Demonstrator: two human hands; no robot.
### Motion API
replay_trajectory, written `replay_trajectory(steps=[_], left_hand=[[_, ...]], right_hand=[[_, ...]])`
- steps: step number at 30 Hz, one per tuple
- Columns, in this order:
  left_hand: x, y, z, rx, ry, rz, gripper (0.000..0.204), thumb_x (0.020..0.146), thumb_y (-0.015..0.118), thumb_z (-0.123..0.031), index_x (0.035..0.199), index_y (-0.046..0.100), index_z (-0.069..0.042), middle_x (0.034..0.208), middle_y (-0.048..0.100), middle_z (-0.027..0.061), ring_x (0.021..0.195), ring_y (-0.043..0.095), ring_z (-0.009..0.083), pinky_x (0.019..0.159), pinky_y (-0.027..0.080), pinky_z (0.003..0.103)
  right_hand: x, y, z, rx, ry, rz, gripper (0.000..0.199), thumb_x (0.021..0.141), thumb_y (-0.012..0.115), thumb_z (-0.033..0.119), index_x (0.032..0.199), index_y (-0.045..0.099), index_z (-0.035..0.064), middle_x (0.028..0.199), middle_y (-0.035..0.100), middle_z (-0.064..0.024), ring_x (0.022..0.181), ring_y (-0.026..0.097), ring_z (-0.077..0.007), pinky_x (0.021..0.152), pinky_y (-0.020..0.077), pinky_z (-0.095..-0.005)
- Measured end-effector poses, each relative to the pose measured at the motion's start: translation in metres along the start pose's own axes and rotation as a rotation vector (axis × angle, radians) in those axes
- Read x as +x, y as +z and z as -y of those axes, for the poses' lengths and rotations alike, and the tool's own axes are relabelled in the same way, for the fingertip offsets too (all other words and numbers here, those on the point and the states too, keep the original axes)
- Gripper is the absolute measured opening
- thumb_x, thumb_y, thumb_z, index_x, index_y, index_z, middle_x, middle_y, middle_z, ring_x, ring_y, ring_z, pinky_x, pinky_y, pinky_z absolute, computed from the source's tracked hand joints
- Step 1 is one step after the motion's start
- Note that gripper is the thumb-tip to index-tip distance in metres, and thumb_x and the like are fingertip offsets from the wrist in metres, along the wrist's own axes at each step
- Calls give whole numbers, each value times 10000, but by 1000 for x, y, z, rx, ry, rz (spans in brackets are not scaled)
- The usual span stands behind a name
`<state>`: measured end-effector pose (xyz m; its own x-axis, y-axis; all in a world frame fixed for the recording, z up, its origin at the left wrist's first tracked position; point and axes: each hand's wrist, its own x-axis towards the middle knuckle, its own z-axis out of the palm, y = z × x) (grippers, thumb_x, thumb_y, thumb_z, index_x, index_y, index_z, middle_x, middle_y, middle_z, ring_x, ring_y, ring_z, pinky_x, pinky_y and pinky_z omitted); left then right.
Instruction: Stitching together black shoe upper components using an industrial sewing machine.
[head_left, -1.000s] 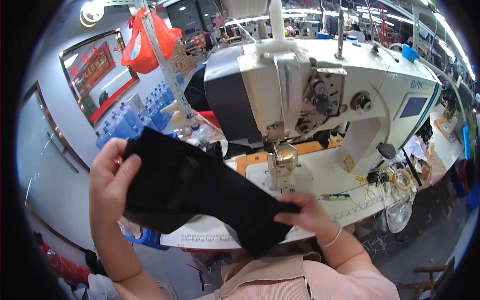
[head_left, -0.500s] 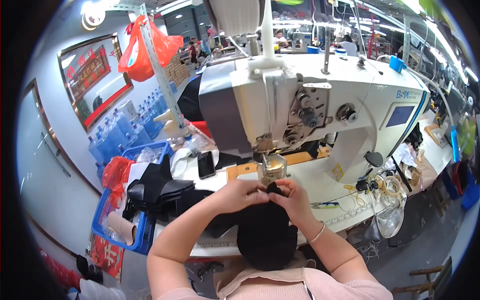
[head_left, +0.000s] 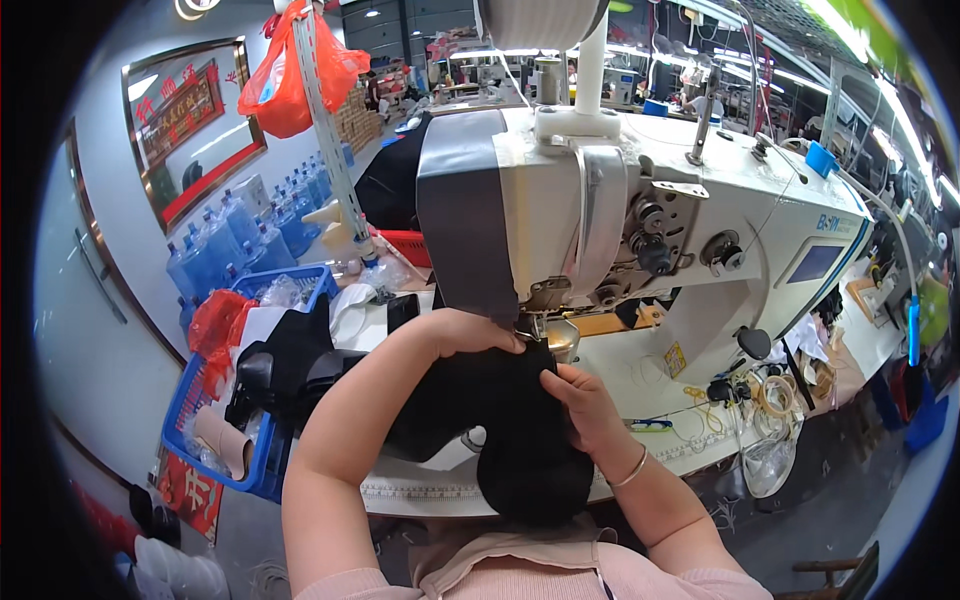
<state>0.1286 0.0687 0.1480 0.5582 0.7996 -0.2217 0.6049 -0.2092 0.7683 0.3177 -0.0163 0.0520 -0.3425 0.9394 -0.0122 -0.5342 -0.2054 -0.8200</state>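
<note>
A black fabric piece (head_left: 530,430) with a rounded lower end hangs from the sewing machine's needle area over the table's front edge. My left hand (head_left: 478,334) is at its top beside the presser foot (head_left: 534,330), thumb along the cloth and the other fingers partly hidden. On the right edge my right hand (head_left: 584,402) pinches the same piece, thumb in front and fingers behind. The white sewing machine (head_left: 560,230) stands over the work, its needle tip too small to make out. More black fabric (head_left: 430,425) lies to the left.
A blue basket (head_left: 215,460) stands left with stacked black pieces (head_left: 290,365) next to it. A phone (head_left: 403,312) lies behind my left forearm. Snips (head_left: 650,425), a tape roll (head_left: 776,395) and loose threads are on the right. A ruler strip (head_left: 420,492) runs along the table's front edge.
The fabric's top edge has moved up to the presser foot. My hands, earlier together pinching it in front of the machine, are now apart: left by the foot, right lower down the edge.
</note>
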Motion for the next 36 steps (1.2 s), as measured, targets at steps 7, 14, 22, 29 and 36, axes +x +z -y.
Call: replay_trajectory(steps=[7, 14, 22, 29, 36], left_hand=[[-2, -8, -18, 116, 203, -24, 611, 670, 806, -241, 1194, 568, -34, 1073, 627, 91, 955, 574, 186, 860, 443, 285], [15, -2, -9, 64, 18, -13, 560, 673, 800, -261, 1153, 603, -52, 1066, 635, 89, 979, 569, 175, 866, 432, 291], [17, 12, 2, 188, 180, 40, 314, 733, 732, -289, 989, 683, -114, 843, 636, 60, 815, 581, 185, 768, 439, 280], [14, 18, -6, 237, 87, -87, 360, 795, 686, -406, 1022, 679, -127, 913, 662, 79, 869, 598, 186, 793, 445, 285], [13, 0, -27, 69, 12, 37, 475, 783, 729, -321, 1138, 615, -27, 1051, 655, 76, 979, 581, 170, 886, 425, 282]], right_hand=[[6, 14, -4, -12, -98, -98, 140, 913, 564, 99, 989, 602, -12, 898, 645, -46, 748, 606, -93, 667, 502, -235], [4, 8, 0, -783, -493, -365, 155, 830, 671, 87, 959, 648, 4, 698, 637, -9, 598, 545, -54, 558, 439, -211], [4, -7, 3, -968, -824, -319, 203, 789, 684, 52, 982, 629, 81, 766, 646, -132, 629, 642, -273, 527, 462, -286], [8, -23, -4, -717, -548, -296, 127, 864, 637, 116, 964, 624, 39, 723, 651, -50, 607, 612, -120, 541, 459, -255], [-1, -1, 10, 139, -78, -34, 164, 929, 549, 140, 1006, 587, 1, 873, 626, -24, 746, 588, -73, 662, 483, -207]])
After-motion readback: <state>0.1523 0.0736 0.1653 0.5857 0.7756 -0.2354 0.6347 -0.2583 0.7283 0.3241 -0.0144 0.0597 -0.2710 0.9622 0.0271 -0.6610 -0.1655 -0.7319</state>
